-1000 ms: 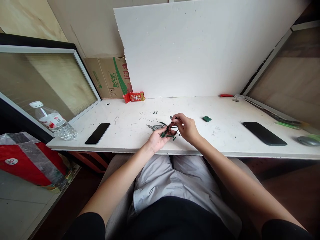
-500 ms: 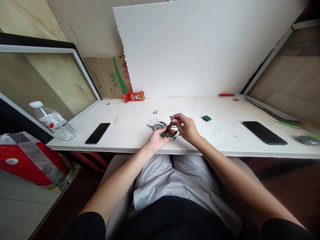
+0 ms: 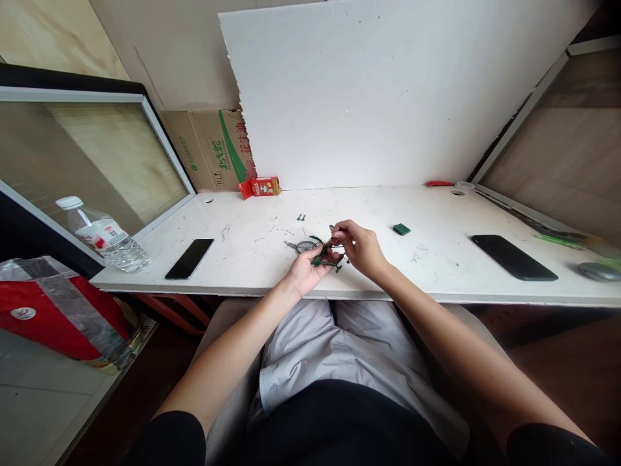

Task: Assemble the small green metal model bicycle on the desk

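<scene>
Left hand (image 3: 306,270): fingers closed round the green miniature bicycle (image 3: 320,261).
Right hand (image 3: 361,247): fingertips pinched narrow on a small part (image 3: 332,228), mostly hidden, apparently the bicycle's.
Bicycle: near the white desk (image 3: 242,259)'s front edge, spoked wheel (image 3: 305,246) beside the left thumb.

model bicycle (image 3: 305,247): 1 | bottle (image 3: 105,234): 1 | phone-like slabs (image 3: 513,257): 2

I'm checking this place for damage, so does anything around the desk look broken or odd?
Yes: the white board at the back of the desk has a ragged left edge, as if snapped or torn. Dark scuffs also mar the desktop.
</scene>
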